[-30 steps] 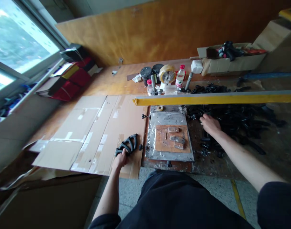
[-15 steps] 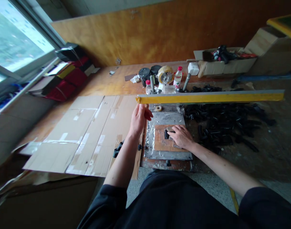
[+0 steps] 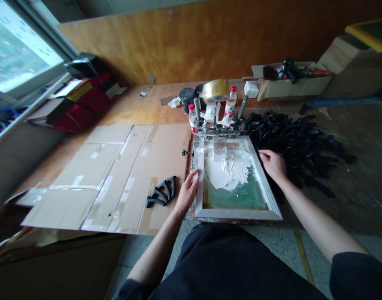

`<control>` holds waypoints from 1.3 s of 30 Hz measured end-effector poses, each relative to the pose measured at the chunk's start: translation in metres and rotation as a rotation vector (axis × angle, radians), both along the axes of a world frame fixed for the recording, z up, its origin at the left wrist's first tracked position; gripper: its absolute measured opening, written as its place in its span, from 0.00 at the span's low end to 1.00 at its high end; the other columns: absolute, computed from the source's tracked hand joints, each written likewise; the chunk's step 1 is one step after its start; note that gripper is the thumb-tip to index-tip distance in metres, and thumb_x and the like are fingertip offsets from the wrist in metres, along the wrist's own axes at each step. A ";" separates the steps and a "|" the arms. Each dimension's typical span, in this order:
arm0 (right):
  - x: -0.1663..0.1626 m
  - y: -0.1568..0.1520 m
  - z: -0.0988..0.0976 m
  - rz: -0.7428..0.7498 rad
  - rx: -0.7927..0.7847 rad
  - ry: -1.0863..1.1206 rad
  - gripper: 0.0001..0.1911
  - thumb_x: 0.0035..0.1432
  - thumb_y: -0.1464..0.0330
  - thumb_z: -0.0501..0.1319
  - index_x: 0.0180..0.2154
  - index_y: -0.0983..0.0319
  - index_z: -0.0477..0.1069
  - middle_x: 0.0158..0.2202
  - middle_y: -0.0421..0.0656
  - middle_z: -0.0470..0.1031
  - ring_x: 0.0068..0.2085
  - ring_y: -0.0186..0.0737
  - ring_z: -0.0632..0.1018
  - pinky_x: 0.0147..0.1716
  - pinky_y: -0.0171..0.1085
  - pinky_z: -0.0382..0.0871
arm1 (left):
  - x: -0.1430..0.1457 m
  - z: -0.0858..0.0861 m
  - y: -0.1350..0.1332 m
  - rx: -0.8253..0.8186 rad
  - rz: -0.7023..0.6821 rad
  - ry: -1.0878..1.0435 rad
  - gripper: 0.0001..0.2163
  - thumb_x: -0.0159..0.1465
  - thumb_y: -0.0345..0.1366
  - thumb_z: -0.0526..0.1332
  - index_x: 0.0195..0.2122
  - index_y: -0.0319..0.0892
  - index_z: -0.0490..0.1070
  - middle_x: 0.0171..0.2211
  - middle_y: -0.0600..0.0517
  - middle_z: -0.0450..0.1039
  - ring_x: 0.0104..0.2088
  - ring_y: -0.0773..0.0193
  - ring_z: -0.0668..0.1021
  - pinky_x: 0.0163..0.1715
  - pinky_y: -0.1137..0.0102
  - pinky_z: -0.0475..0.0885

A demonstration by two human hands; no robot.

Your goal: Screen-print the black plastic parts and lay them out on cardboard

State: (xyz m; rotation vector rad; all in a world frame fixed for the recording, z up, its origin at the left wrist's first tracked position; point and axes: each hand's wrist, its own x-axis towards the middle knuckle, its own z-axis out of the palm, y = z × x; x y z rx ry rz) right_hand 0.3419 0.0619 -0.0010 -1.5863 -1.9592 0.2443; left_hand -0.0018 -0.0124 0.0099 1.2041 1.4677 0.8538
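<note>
Frame [image 3: 237,214]: silver, rectangular, metal
Left hand [image 3: 187,191]: my fingers gripping nine o'clock edge
Right hand [image 3: 275,166]: three o'clock; grip, I can't tell

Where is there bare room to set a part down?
The taped cardboard left of the black parts; also the wooden tabletop between cardboard, red stack and flat brown piece. Crowded: right of the silver frame, under the black pile.

Silver-grey frame [image 3: 237,214], green mesh [image 3: 234,198], streaky white paste [image 3: 222,175], black parts [image 3: 291,141], tan cardboard [image 3: 74,166] striped with whitish tape [image 3: 107,187], mottled orange-brown panel [image 3: 153,50], red bottle cap [image 3: 233,88]
</note>
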 end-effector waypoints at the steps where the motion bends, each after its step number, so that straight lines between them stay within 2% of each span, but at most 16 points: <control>1: -0.006 0.009 0.007 -0.051 0.044 -0.004 0.21 0.67 0.62 0.50 0.56 0.63 0.66 0.55 0.57 0.68 0.52 0.53 0.72 0.49 0.51 0.67 | 0.000 -0.013 -0.001 -0.035 -0.002 0.034 0.29 0.64 0.54 0.56 0.62 0.45 0.63 0.34 0.50 0.76 0.31 0.63 0.75 0.32 0.71 0.69; 3: -0.035 0.027 0.022 -0.053 0.108 -0.068 0.29 0.60 0.62 0.60 0.60 0.64 0.61 0.61 0.57 0.61 0.58 0.57 0.67 0.53 0.53 0.64 | 0.002 -0.035 0.000 -0.081 0.002 0.122 0.30 0.63 0.50 0.58 0.65 0.47 0.59 0.30 0.53 0.74 0.28 0.64 0.74 0.30 0.71 0.68; 5: -0.071 0.040 0.034 0.048 0.084 -0.182 0.32 0.54 0.63 0.66 0.59 0.63 0.63 0.61 0.55 0.62 0.58 0.58 0.66 0.53 0.52 0.63 | 0.003 -0.049 0.003 -0.093 -0.003 0.198 0.28 0.63 0.48 0.59 0.63 0.48 0.61 0.28 0.54 0.73 0.27 0.65 0.74 0.30 0.72 0.67; 7: -0.102 0.044 0.039 0.132 -0.045 -0.287 0.24 0.54 0.65 0.67 0.52 0.62 0.68 0.51 0.52 0.72 0.51 0.53 0.71 0.48 0.47 0.66 | 0.003 -0.057 0.006 -0.090 -0.015 0.235 0.26 0.63 0.48 0.59 0.61 0.48 0.64 0.29 0.54 0.74 0.29 0.64 0.75 0.30 0.72 0.67; 9: -0.118 0.037 0.037 0.189 -0.179 -0.362 0.13 0.56 0.65 0.65 0.44 0.60 0.72 0.40 0.47 0.76 0.43 0.48 0.75 0.40 0.41 0.67 | 0.002 -0.061 0.008 -0.086 -0.039 0.252 0.26 0.64 0.49 0.57 0.61 0.47 0.64 0.30 0.53 0.74 0.30 0.63 0.76 0.30 0.72 0.66; 12: -0.114 0.008 0.024 0.363 -0.207 -0.418 0.06 0.58 0.71 0.59 0.38 0.60 0.73 0.36 0.44 0.77 0.38 0.43 0.76 0.34 0.36 0.64 | 0.000 -0.066 0.008 -0.076 -0.070 0.271 0.26 0.65 0.51 0.54 0.62 0.48 0.63 0.32 0.52 0.75 0.32 0.62 0.76 0.31 0.72 0.66; 16: -0.089 -0.023 0.019 0.729 -0.145 -0.377 0.14 0.53 0.80 0.56 0.38 0.60 0.74 0.38 0.43 0.77 0.38 0.38 0.76 0.34 0.34 0.63 | 0.000 -0.068 0.007 -0.078 -0.072 0.281 0.26 0.65 0.51 0.54 0.61 0.47 0.64 0.32 0.52 0.75 0.33 0.62 0.76 0.32 0.72 0.67; 18: -0.082 -0.023 0.024 0.810 -0.170 -0.358 0.13 0.52 0.80 0.57 0.36 0.59 0.74 0.35 0.40 0.77 0.36 0.38 0.76 0.32 0.33 0.63 | 0.000 -0.067 0.007 -0.082 -0.067 0.272 0.25 0.65 0.51 0.54 0.60 0.46 0.64 0.32 0.52 0.75 0.33 0.62 0.76 0.31 0.72 0.67; 21: -0.086 -0.015 0.026 0.679 -0.161 -0.317 0.10 0.52 0.77 0.60 0.33 0.58 0.74 0.31 0.38 0.77 0.36 0.39 0.77 0.32 0.34 0.64 | 0.001 -0.063 0.007 -0.085 -0.047 0.245 0.25 0.64 0.50 0.55 0.60 0.45 0.65 0.32 0.52 0.75 0.33 0.62 0.77 0.31 0.72 0.67; 23: -0.091 -0.015 0.019 0.584 -0.087 -0.268 0.11 0.52 0.77 0.60 0.35 0.58 0.75 0.35 0.40 0.78 0.39 0.40 0.77 0.35 0.35 0.66 | 0.001 -0.061 0.006 -0.090 -0.024 0.225 0.25 0.63 0.50 0.57 0.59 0.45 0.66 0.31 0.52 0.75 0.32 0.63 0.77 0.30 0.73 0.67; 26: -0.090 -0.029 0.003 0.619 0.009 -0.225 0.18 0.51 0.81 0.58 0.42 0.60 0.76 0.44 0.44 0.78 0.43 0.41 0.78 0.40 0.36 0.69 | 0.001 -0.060 0.005 -0.097 0.002 0.190 0.25 0.62 0.49 0.59 0.58 0.44 0.67 0.30 0.52 0.75 0.30 0.63 0.76 0.29 0.73 0.68; 29: -0.086 -0.035 0.000 0.662 -0.030 -0.193 0.18 0.52 0.79 0.59 0.43 0.58 0.76 0.43 0.41 0.79 0.41 0.39 0.79 0.39 0.35 0.70 | 0.001 -0.061 0.005 -0.100 0.008 0.154 0.25 0.62 0.48 0.59 0.58 0.44 0.67 0.29 0.53 0.74 0.28 0.65 0.75 0.27 0.74 0.67; 32: -0.094 -0.011 0.015 0.525 -0.088 -0.159 0.14 0.57 0.72 0.62 0.46 0.53 0.75 0.41 0.38 0.79 0.39 0.39 0.79 0.37 0.35 0.70 | 0.000 -0.053 0.005 -0.105 0.006 0.100 0.27 0.62 0.48 0.59 0.60 0.44 0.64 0.26 0.55 0.71 0.25 0.67 0.73 0.24 0.75 0.64; 34: -0.103 0.017 0.033 0.388 -0.080 -0.153 0.21 0.57 0.68 0.64 0.53 0.50 0.71 0.46 0.39 0.78 0.42 0.42 0.79 0.39 0.38 0.71 | -0.001 -0.039 0.004 -0.131 -0.004 0.016 0.30 0.61 0.49 0.60 0.63 0.44 0.60 0.24 0.57 0.69 0.22 0.69 0.70 0.21 0.76 0.62; 37: -0.097 0.058 0.065 0.201 -0.052 -0.160 0.31 0.56 0.64 0.66 0.61 0.49 0.63 0.48 0.40 0.78 0.43 0.45 0.78 0.42 0.43 0.71 | -0.002 -0.006 0.005 -0.119 0.002 -0.134 0.33 0.61 0.51 0.61 0.64 0.45 0.58 0.23 0.57 0.68 0.19 0.71 0.67 0.19 0.76 0.61; 39: -0.071 0.075 0.082 0.066 -0.002 -0.103 0.27 0.58 0.62 0.64 0.59 0.52 0.66 0.42 0.41 0.79 0.40 0.45 0.78 0.42 0.44 0.71 | -0.001 0.020 0.009 -0.059 0.037 -0.214 0.28 0.62 0.54 0.59 0.59 0.43 0.66 0.23 0.56 0.68 0.19 0.71 0.67 0.19 0.76 0.62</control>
